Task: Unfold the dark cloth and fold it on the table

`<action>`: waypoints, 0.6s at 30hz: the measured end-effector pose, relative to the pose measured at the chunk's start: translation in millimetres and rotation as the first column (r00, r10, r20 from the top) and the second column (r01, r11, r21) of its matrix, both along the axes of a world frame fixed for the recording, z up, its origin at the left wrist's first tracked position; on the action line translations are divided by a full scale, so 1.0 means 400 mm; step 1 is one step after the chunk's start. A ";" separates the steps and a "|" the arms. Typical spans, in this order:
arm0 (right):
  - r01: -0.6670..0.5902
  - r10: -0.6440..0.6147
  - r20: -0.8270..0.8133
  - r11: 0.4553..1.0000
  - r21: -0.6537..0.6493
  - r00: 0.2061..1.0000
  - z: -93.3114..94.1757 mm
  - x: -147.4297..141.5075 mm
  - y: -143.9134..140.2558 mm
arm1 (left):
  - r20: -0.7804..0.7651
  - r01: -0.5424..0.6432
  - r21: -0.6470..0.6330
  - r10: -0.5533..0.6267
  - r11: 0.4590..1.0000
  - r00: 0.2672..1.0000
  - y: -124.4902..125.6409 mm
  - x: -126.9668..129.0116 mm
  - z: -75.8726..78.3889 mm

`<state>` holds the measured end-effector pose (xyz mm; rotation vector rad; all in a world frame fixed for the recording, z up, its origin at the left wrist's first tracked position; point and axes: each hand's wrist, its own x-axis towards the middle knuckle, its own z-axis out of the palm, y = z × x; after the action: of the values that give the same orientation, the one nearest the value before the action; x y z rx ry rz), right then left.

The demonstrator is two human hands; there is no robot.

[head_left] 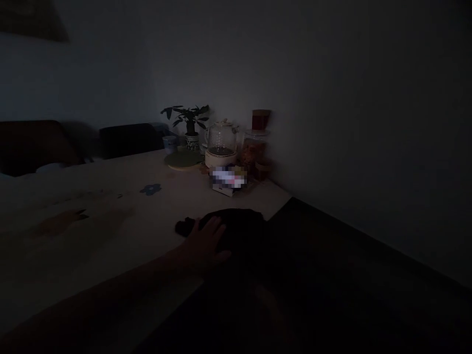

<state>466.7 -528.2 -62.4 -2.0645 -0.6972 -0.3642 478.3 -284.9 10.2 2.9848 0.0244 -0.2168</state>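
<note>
The room is very dark. From the lower left my left hand (206, 243) reaches over the table, fingers spread on a black, soft-looking item (239, 226) at the table's near right edge. A small dark lump (184, 227) sticks out at that item's left end; its kind cannot be made out. Below the table edge a faint skin-toned shape, probably my right hand (270, 301), is almost lost in shadow, and its fingers do not show. Just beyond the black item lies a small box (223, 190) with a blurred-out bright top.
A glass kettle (221, 140) on a white base, a potted plant (191, 129), a round green mat (184, 158) and stacked jars (254, 147) stand at the back by the wall. Dark chairs (127, 141) line the far side of the patterned table (162, 206).
</note>
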 end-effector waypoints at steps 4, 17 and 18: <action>0.015 -0.014 0.089 1.000 -0.013 0.996 0.013 0.108 0.096 | 0.211 0.004 0.123 -0.030 0.992 0.977 0.052 -0.146 -0.092; -0.261 0.432 0.164 0.762 -0.593 0.887 0.123 -0.073 0.362 | 0.555 -0.172 0.241 0.010 0.955 0.832 0.155 -0.586 -0.172; -0.304 0.485 0.155 0.734 -0.608 0.861 0.129 -0.110 0.379 | 0.566 -0.220 0.199 0.071 0.955 0.821 0.158 -0.605 -0.172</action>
<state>422.6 -376.8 -10.8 -2.3385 -1.5776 -0.2396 236.1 -221.6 -58.7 3.1492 0.2338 0.7326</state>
